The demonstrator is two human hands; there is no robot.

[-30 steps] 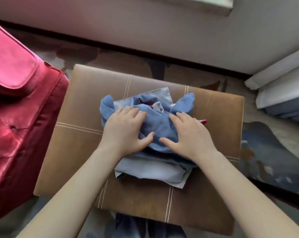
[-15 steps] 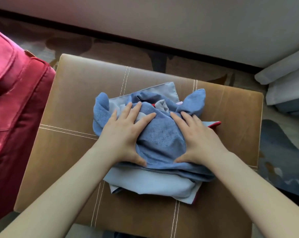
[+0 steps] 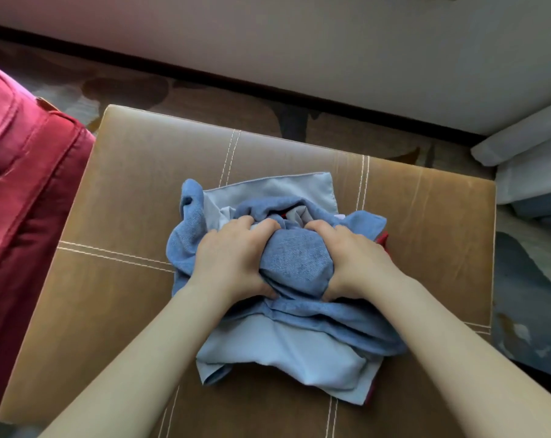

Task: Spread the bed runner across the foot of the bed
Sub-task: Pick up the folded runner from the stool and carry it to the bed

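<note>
Your left hand and right hand curl their fingers into the bunched blue runner, which lies on the brown stool. If you lift now, the loose lower layers may slip out and fall.

Red chair cut off left, fingers buried in bed runner

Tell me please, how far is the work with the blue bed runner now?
Done: nothing yet; the bed runner lies crumpled in a heap on the brown stool. In hand: the left hand and the right hand grip the heap, fingers curled into the cloth. Left: lifting it, carrying it to the bed and spreading it across the foot, which is not clearly in view.
</note>
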